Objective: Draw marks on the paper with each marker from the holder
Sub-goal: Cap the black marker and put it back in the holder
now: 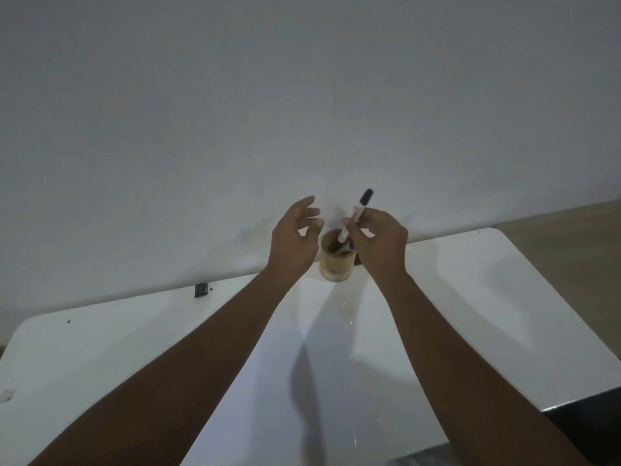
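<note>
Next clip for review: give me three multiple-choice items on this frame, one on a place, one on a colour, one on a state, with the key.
1. Where does the holder stand?
A. at the table's far edge, by the wall
B. at the table's near edge
C. on the floor

2. What colour is the cap of the marker being held?
A. red
B. black
C. yellow

3. What is the left hand doing?
A. gripping the holder
B. pressing the paper
C. open, holding nothing

Key:
1 A, the holder sits just below the wall line.
2 B, the dark cap points up above the right hand.
3 C, its fingers are spread beside the holder, with a gap showing.
</note>
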